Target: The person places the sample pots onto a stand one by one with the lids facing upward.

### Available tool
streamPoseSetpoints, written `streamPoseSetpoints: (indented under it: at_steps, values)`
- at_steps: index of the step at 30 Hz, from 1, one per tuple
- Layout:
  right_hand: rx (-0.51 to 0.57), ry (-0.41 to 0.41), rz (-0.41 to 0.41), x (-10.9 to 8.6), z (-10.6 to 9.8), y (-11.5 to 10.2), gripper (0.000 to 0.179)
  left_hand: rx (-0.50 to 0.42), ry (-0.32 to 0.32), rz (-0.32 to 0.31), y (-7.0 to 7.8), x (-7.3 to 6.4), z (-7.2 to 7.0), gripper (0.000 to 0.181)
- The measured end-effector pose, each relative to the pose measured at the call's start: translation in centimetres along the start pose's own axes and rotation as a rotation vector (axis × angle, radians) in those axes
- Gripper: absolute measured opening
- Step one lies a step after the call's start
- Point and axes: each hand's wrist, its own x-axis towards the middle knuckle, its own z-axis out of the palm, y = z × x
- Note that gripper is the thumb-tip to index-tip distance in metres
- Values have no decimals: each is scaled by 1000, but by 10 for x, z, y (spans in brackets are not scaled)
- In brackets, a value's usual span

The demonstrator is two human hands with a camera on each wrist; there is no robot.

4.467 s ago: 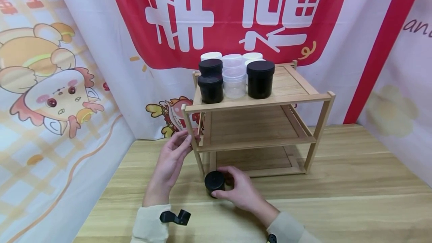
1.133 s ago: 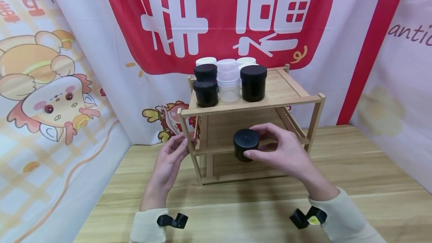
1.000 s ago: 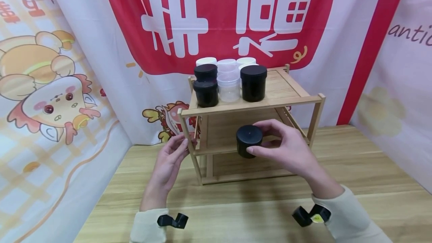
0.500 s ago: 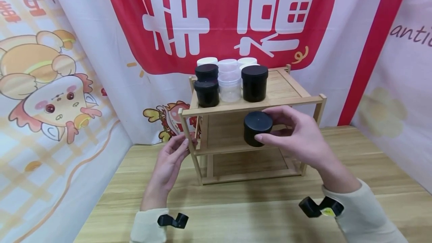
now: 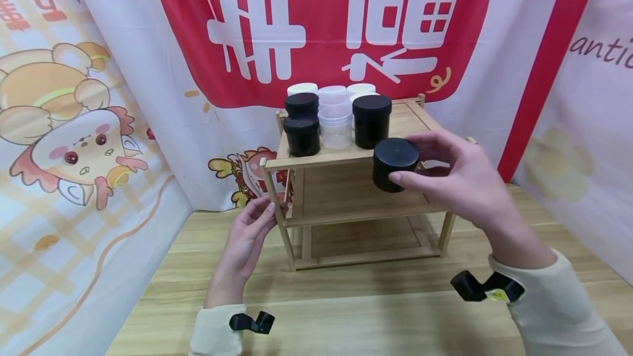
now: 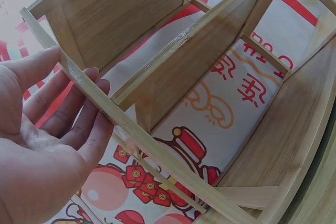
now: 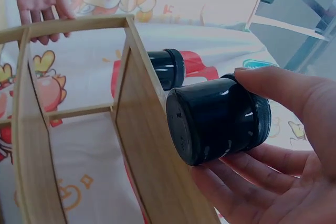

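My right hand [image 5: 460, 174] grips a black screw-lid jar [image 5: 393, 166] in the air, thumb on the near side. The jar is just in front of the top board's front edge. Seen from the right wrist, the jar [image 7: 215, 119] lies sideways across the fingers, its base toward the wooden shelf [image 7: 131, 129]. My left hand [image 5: 249, 235] holds the front left post of the three-tier wooden shelf [image 5: 366, 216]. In the left wrist view the left hand's thumb and fingers [image 6: 63, 124] lie on either side of that post [image 6: 100, 98].
On the top board, two stacked black jars [image 5: 303, 133] stand at the left, clear tubs [image 5: 337, 125] beside them, then a larger black jar [image 5: 372, 122]. White-lidded jars [image 5: 303, 88] are behind. Bare top board extends to the right. Printed cloth [image 5: 148, 98] hangs behind and at the sides.
The right hand has picked the black jar up from the table by the shelf's left foot and carried it up and right to the top board's height. My left hand has kept its place on the post.
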Motion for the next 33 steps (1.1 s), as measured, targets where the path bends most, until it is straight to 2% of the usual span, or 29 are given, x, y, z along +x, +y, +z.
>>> streamPoseSetpoints:
  at_steps: [8, 17, 23, 30, 33]
  values:
    - [-55, 89, 23, 10, -14, -3, 64, -5, 4, -7, 0, 1, 0, 36]
    - [-114, 154, 81, 27, -26, 1, 69, -7, -1, 1, -1, 1, -1, 25]
    - [-130, 138, 135, 42, -29, 4, 77, -4, -3, -3, -1, 1, -1, 23]
    - [-116, 93, 169, 61, -30, 6, 82, 3, -3, 5, -1, 2, -1, 40]
    - [-110, 86, 180, 68, -29, 6, 83, 1, 0, 6, -1, 2, -1, 41]
